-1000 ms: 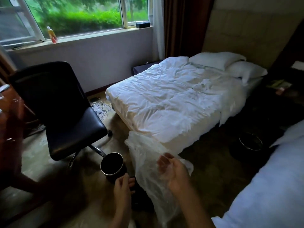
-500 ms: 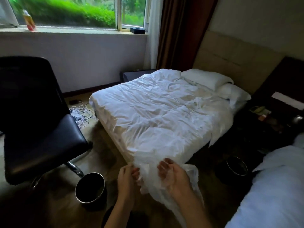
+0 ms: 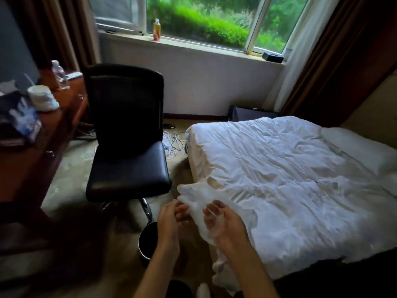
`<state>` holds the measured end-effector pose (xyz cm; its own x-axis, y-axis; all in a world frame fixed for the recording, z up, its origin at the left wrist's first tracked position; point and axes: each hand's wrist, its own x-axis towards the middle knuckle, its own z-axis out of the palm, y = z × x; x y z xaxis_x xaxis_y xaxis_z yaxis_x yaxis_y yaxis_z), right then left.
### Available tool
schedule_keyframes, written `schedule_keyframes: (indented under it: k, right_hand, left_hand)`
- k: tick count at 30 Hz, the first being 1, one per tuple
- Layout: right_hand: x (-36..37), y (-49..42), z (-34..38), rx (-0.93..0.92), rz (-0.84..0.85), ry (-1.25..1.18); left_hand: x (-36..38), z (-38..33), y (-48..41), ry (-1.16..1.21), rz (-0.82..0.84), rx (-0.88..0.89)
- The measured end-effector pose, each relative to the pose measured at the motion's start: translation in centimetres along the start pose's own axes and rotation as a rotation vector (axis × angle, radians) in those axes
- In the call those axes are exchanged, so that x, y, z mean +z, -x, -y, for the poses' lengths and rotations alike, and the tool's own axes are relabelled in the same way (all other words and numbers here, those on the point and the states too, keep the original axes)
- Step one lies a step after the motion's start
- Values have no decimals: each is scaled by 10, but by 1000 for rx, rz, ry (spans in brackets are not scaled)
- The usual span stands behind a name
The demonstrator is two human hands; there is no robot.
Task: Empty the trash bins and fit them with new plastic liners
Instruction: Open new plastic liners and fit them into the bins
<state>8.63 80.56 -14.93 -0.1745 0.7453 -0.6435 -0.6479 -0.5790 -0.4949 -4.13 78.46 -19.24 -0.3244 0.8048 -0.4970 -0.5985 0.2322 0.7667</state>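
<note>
The bed (image 3: pixel 279 168) eats up the right half of the room, so all the work happens in the floor strip along its left side. The chair (image 3: pixel 126 147) is parked left of the bed's foot end and the cluttered table (image 3: pixel 28 160) is further left again, so there's not much slack.

The liner (image 3: pixel 199 196) is up in the air just off the bed's near-left corner, bunched, with its mouth not spread yet. The bin (image 3: pixel 140 244) sits on the floor left of that corner. What shows of it looks empty with a bare metal rim, so I'd say emptying's done here and lining isn't.

Left hand (image 3: pixel 169 220) pinches the liner's edge. Right hand (image 3: pixel 223 224) is palm up, fingers curled under the film and holding it.

Left to do: find the opening, drop it in, fold it over the rim. With the bed edge and chair leg this close, I'd shake it open up high. Can't see any other bin.
</note>
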Motion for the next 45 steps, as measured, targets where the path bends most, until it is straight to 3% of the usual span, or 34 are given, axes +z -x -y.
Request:
schedule_keyframes:
  k: [3, 7, 13, 19, 24, 30, 34, 38, 41, 45]
  right_hand:
    - [27, -18, 1, 84, 16, 51]
    - [69, -62, -11, 203, 163, 231]
    - [126, -132, -48, 441, 392, 618]
    - [139, -138, -82, 774, 666, 773]
    - [107, -106, -105, 934, 899, 982]
    - [47, -57, -112, 1040, 1037, 1268]
    - [-14, -42, -99, 1120, 1094, 1377]
    - [-76, -48, -93, 1290, 1039, 1360]
    - [-123, -66, -94, 1366, 1052, 1365]
    - [-184, -115, -96, 1332, 1219, 1392]
  left_hand:
    - [-12, -13, -18, 64, -98, 29]
    - [-31, -37, -42, 143, -244, 92]
    - [-56, -56, -66, 342, -625, 216]
    - [-55, -29, -45, 559, -975, 344]
    - [-37, 6, 7, 575, -1268, 440]
    - [-4, 77, 57, 737, -1536, 495]
    - [22, 145, 72, 903, -1593, 476]
    - [35, 218, 73, 975, -1607, 490]
    - [46, 266, 58, 914, -1678, 493]
    - [62, 329, 21, 797, -1800, 601]
